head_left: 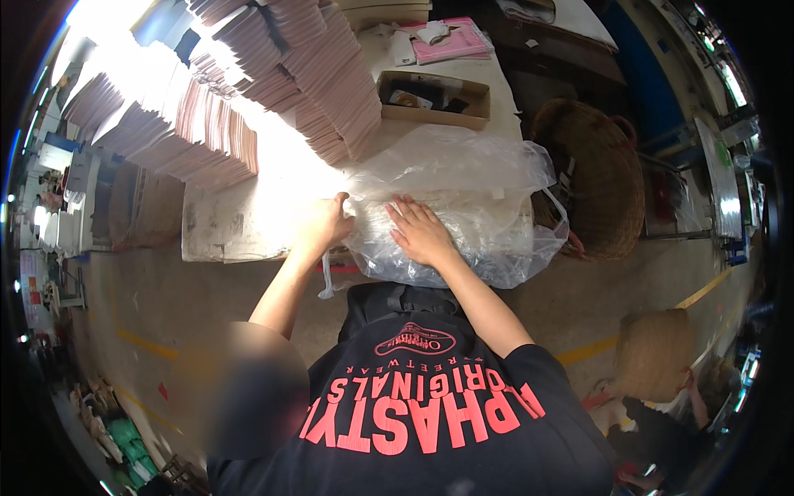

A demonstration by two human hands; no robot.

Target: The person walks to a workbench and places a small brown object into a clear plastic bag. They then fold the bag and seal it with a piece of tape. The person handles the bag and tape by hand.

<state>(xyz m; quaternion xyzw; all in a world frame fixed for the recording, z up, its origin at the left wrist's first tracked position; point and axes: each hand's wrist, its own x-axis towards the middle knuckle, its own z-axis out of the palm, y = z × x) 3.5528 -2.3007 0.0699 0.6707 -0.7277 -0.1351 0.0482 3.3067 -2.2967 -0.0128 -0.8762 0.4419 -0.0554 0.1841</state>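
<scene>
A large clear plastic bag [496, 178] lies crumpled on the worktable [223, 223], its near side hanging over the front edge. What lies inside or under its wrinkled film is hard to make out. My right hand [423, 234] rests flat on the middle of the bag, fingers stretched out. At the bag's left edge is my left hand [324, 225], its fingers curled against the film and its thumb pointing up. Strong glare washes out part of that hand and the tabletop beside it.
Tall stacks of pinkish sheets [322, 83] fill the table's far left. Behind the bag stands an open cardboard box [475, 103] with small items, and farther back lie pink papers [451, 41]. A wicker basket [608, 178] stands right of the table. Another person [662, 434] is at lower right.
</scene>
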